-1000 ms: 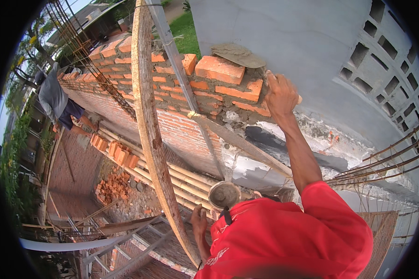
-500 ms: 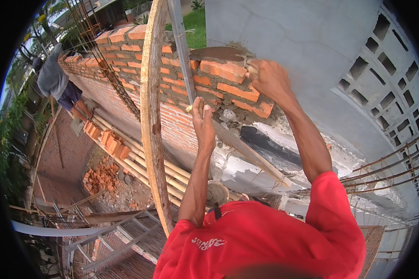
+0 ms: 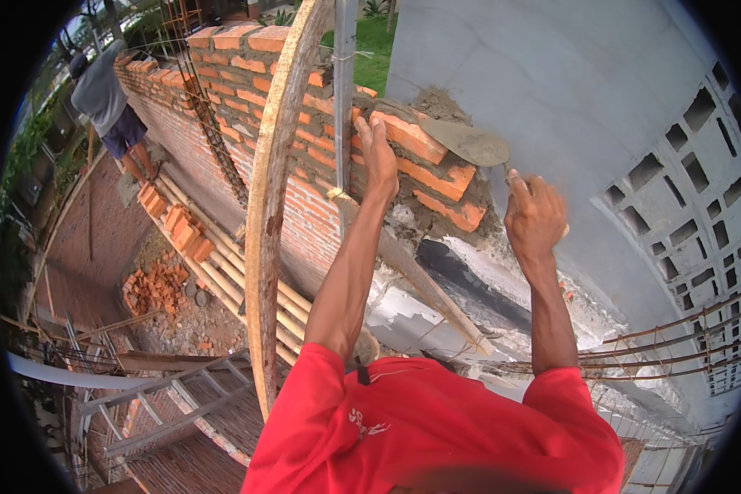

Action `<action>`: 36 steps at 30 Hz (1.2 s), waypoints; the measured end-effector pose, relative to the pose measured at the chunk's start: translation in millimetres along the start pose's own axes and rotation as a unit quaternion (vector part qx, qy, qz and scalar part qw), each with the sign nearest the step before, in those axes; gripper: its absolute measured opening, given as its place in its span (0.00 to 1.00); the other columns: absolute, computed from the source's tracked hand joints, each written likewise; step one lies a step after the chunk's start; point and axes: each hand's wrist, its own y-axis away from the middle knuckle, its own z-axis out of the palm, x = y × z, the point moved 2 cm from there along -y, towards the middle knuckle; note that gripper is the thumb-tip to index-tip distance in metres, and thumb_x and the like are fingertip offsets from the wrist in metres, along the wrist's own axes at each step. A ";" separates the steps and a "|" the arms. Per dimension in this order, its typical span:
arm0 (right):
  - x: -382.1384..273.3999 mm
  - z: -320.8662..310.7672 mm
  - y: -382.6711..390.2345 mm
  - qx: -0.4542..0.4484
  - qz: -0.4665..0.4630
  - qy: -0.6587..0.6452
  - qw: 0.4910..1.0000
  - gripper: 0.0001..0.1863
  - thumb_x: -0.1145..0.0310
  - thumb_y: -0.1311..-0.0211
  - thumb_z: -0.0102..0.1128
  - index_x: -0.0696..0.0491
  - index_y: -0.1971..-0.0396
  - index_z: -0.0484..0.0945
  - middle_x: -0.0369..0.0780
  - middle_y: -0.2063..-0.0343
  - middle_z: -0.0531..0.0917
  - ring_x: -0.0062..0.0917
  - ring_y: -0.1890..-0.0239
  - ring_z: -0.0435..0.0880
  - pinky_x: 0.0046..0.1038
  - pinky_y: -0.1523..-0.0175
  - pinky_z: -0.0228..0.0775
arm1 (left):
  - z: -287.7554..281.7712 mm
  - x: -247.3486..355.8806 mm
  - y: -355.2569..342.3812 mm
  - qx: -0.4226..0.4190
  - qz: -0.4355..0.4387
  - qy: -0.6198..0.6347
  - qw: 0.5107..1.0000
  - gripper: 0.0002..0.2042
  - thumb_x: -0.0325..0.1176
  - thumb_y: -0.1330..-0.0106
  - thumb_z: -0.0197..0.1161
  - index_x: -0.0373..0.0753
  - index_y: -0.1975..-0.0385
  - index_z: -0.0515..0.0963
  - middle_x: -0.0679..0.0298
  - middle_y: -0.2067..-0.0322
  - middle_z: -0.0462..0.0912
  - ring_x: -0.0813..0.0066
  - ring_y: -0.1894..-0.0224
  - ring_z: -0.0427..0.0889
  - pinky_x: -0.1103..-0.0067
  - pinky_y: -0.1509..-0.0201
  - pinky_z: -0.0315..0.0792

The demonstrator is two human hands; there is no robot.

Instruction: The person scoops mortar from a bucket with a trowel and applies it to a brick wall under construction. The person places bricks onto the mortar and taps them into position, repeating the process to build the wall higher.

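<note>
My right hand [image 3: 535, 212] is closed round the handle of a bricklayer's trowel, right of the wall's end. The trowel's grey, mortar-smeared blade [image 3: 473, 143] lies at the right end of the top brick [image 3: 410, 136]. Fingers stretched upward, my left hand [image 3: 377, 160] is by that brick's left end, just right of a metal upright bar [image 3: 344, 90]; whether its fingertips press the brick I cannot tell. Below, the stepped end of the brick wall [image 3: 443, 177] shows orange bricks in wet grey mortar. More mortar [image 3: 440, 103] is heaped behind the top course.
A curved wooden pole [image 3: 273, 165] rises left of my arm. Bamboo poles [image 3: 222, 276] run below the wall, with stacked bricks [image 3: 181, 229] alongside. Another person [image 3: 107, 107] stands far left. A ladder [image 3: 169, 403] lies lower left; a grey wall [image 3: 535, 66] stands right.
My right hand has drawn the trowel rightward, its blade now over the brick's right end. My left hand has moved up from the metal bar's lower part to beside the top brick. The view has shifted slightly.
</note>
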 end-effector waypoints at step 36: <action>-31.0 58.1 -113.8 -0.032 -0.164 -0.065 0.984 0.17 0.74 0.43 0.62 0.47 0.53 0.86 0.37 0.61 0.86 0.34 0.59 0.86 0.39 0.55 0.77 | 24.8 -6.8 -1.6 0.063 0.045 0.062 0.995 0.39 0.56 0.17 0.37 0.33 0.20 0.38 0.52 0.18 0.38 0.60 0.17 0.37 0.66 0.16 0.35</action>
